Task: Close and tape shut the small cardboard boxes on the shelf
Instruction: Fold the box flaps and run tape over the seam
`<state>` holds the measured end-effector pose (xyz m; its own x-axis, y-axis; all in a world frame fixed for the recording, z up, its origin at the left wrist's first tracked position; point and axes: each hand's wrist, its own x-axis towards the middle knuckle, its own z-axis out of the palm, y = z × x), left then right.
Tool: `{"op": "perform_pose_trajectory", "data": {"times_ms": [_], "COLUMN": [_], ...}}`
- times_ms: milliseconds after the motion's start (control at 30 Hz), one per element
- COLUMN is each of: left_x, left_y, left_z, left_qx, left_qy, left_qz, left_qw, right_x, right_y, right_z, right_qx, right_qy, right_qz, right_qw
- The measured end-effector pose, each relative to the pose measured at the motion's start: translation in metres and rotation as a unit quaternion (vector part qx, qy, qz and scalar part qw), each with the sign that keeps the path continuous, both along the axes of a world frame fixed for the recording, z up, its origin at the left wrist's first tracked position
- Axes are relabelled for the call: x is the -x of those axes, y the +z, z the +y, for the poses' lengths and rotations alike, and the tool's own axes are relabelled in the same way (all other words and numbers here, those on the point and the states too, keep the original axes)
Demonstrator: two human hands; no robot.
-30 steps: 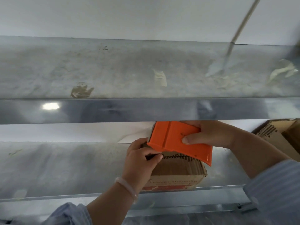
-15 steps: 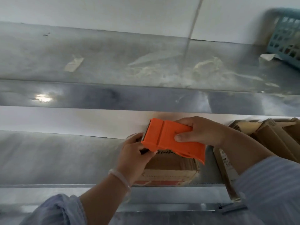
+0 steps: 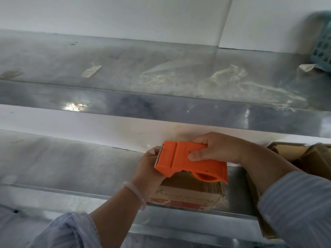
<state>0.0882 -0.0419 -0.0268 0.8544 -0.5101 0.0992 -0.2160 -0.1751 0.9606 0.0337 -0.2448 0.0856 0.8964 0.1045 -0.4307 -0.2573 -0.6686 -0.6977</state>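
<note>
Two hands work one box (image 3: 188, 196) at the near edge of the shelf (image 3: 71, 167). The right hand (image 3: 218, 149) grips the dispenser (image 3: 189, 161) low over its top, likely to seal it. The left hand (image 3: 146, 169) seems to steady the box's left end; its fingers are hidden, so its grip is unclear.

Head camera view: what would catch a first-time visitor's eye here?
The bright orange tape dispenser stands out, gripped by the right hand over a small cardboard box on the lower metal shelf. The left hand is at the box's left end. A teal basket sits on the upper shelf, far right.
</note>
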Motion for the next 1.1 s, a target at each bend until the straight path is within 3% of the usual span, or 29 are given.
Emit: {"op": "perform_pose_trajectory", "data": {"times_ms": [133, 300, 433, 567, 933, 1100], "left_x": [-0.007, -0.005, -0.013, -0.021, -0.011, -0.007], "left_y": [-0.005, 0.011, 0.022, 0.028, -0.015, -0.036], "left_z": [0.009, 0.042, 0.054, 0.058, 0.061, 0.048], "left_qx": [-0.014, 0.080, 0.112, 0.141, 0.208, 0.162], "left_qy": [-0.017, 0.001, 0.050, 0.149, 0.202, 0.182], "left_qz": [-0.013, 0.170, 0.206, 0.293, 0.450, 0.485], "left_qw": [1.000, 0.982, 0.971, 0.934, 0.845, 0.840], "right_x": [0.002, 0.002, 0.000, 0.000, -0.004, -0.006], "right_y": [-0.001, -0.003, -0.003, 0.000, 0.000, 0.000], "right_z": [-0.003, -0.004, -0.002, 0.000, 0.005, 0.007], "right_qx": [-0.002, -0.016, -0.008, 0.000, 0.000, 0.001], "right_qy": [0.006, 0.020, 0.028, 0.033, 0.033, 0.031], "right_qz": [-0.005, -0.005, -0.005, -0.004, 0.010, 0.013], "right_qw": [1.000, 1.000, 1.000, 0.999, 0.999, 0.999]}}
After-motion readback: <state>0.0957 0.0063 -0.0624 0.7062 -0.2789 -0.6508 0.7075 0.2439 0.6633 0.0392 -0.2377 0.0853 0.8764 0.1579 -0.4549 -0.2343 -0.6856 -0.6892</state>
